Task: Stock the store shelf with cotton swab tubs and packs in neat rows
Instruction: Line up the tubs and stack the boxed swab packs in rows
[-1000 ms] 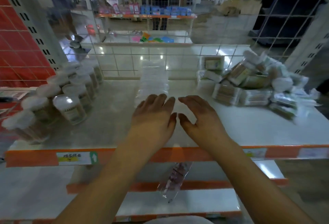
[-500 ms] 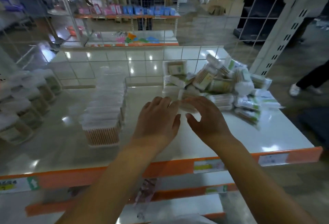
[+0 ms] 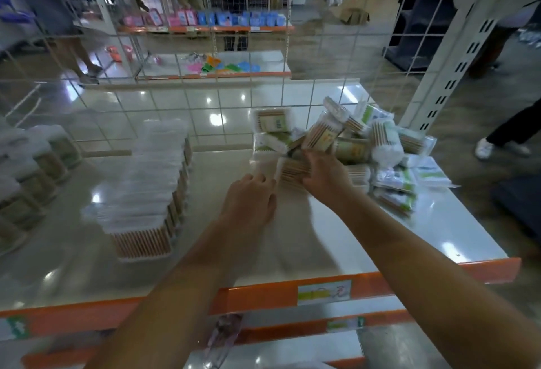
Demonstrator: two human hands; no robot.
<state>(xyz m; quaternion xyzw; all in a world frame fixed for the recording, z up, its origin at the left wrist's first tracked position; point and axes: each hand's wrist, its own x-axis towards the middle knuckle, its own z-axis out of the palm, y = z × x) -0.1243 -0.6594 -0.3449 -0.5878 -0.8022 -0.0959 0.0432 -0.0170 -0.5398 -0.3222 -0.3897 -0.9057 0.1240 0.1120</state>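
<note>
On the glossy white shelf (image 3: 439, 222), the right hand (image 3: 325, 176) grips a clear crinkly pack (image 3: 292, 171) of wooden-stemmed swabs at the far-right heap's near edge; the left hand (image 3: 248, 201) hovers beside, fingers curled, empty.

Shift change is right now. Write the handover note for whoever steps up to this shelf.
Right hand: gripping a swab pack at the near edge of the loose pile, back right of the shelf.
Left hand: relaxed, holding nothing, just left of that pack.
Done: a row of flat packs mid-shelf; tubs lined up on the far left.
Left: the pile is unsorted; move its packs into rows.
</note>
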